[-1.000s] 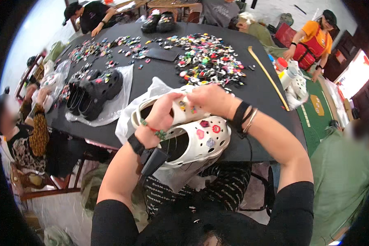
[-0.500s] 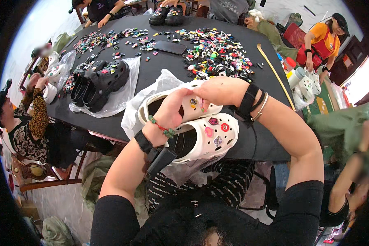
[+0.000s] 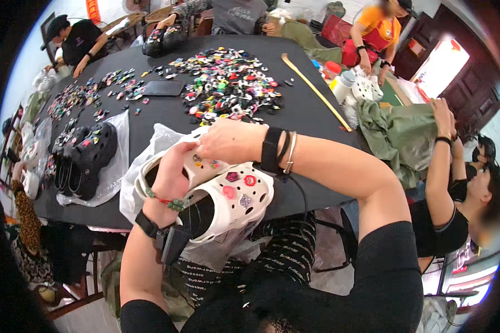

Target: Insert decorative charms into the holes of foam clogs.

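Two white clogs lie side by side on a clear plastic bag [image 3: 132, 191] at the table's near edge. Over the far clog [image 3: 143, 178] both my hands meet. My left hand [image 3: 174, 166] reaches over its opening and grips its upper. My right hand [image 3: 232, 140] bends down on the upper's far side, fingertips closed against it; whatever they pinch is hidden. Small charms [image 3: 205, 162] show on that upper beside my hands. The near clog [image 3: 259, 191] carries a pink heart charm [image 3: 229, 192], a red charm [image 3: 250, 180], a dark purple one and a checkered one.
Loose colourful charms [image 3: 228, 83] lie heaped across the black table [image 3: 150, 114]. A dark phone [image 3: 164, 88] lies beside them. Black clogs [image 3: 89, 158] rest on plastic at left. A yellow stick [image 3: 316, 91] lies at right. Several people surround the table; one handles green cloth [image 3: 400, 130].
The view has swung right, so the table appears farther left. Both my hands stay on the far clog. At right, a person's raised arms and green cloth have come up beside the table.
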Demonstrator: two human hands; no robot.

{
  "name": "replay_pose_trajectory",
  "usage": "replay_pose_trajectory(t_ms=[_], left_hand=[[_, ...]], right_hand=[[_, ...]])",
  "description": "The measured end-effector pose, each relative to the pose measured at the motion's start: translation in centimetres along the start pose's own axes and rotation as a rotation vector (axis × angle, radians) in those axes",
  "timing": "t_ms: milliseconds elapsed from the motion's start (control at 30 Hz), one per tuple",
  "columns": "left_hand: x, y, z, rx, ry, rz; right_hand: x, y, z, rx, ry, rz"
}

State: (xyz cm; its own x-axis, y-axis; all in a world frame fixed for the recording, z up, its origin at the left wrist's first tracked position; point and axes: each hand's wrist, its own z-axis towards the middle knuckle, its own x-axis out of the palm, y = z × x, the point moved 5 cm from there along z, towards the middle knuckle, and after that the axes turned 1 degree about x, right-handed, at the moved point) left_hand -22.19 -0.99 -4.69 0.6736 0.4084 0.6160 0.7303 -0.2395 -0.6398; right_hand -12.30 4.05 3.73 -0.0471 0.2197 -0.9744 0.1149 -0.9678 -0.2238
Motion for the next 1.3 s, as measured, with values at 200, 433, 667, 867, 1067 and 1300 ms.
replay_pose_trajectory(t_ms=[200,433,667,867,1067,1300], left_hand=[[-1.1,0.0,1.2,0.038,-0.009,0.026],[0.4,0.5,-0.4,0.094,0.084,-0.046],[-0.2,0.4,0.0,0.124,0.101,0.020],[0.9,1.4,-1.6,0.083,0.124,0.024],[2.4,0.3,-4.6,0.685,0.340,1.074],[0.2,2.4,-1.3,0.057,0.299,0.029]], right_hand=[[0.6,0.5,-1.0,0.032,-0.164,-0.047],[-0.3,-1.0,-1.8,0.101,-0.075,0.042],[0.1,-1.0,-0.2,0.169,-0.107,0.040],[0.2,-0.4,-0.3,0.167,-0.070,0.127],[0.3,1.1,-1.9,0.181,-0.206,0.104],[-0.5,1.5,-2.0,0.126,-0.118,0.021]])
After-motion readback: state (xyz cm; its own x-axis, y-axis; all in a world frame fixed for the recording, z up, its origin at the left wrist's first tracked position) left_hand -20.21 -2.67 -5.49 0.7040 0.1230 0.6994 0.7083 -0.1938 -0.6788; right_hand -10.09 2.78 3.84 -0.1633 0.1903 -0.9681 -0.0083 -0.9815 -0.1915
